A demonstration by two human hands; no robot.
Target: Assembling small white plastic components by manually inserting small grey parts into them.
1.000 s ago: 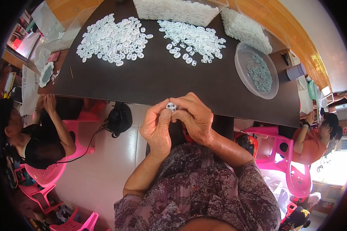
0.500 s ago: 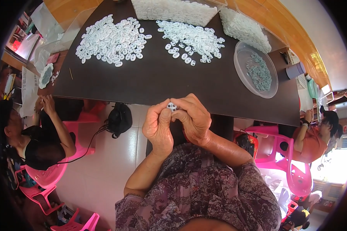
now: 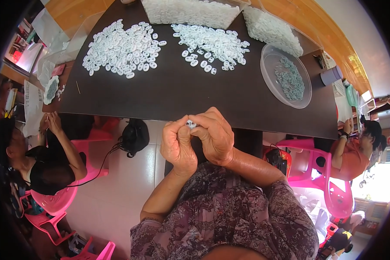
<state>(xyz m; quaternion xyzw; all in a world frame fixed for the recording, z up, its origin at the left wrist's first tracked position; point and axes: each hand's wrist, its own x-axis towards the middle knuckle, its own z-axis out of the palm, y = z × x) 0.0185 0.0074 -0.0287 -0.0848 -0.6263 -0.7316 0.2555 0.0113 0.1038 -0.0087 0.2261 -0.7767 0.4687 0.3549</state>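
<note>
A small white plastic piece with dark openings [image 3: 191, 124] is pinched between the fingertips of both hands, just in front of the table's near edge. My left hand [image 3: 178, 145] grips it with thumb and forefinger, and my right hand [image 3: 215, 136] closes on it from the other side; the fingers cover most of it. On the dark table [image 3: 160, 95] lie two heaps of small white oval plastic pieces, a left heap [image 3: 121, 47] and a right heap [image 3: 210, 45]. To the right, a round clear tray [image 3: 266, 73] holds many small grey-green parts [image 3: 290, 80].
Clear bins of white pieces [image 3: 190, 15] line the far edge. A grey-purple cup [image 3: 330, 76] stands far right. People sit at left [image 3: 52, 160] and right [image 3: 351, 151], by pink chairs [image 3: 340, 199]. A black bag [image 3: 135, 135] hangs near the front edge.
Both hands have shifted slightly, still pinching the white piece, which is now turned and more covered by the fingers. The table scene has moved a little in the view.
</note>
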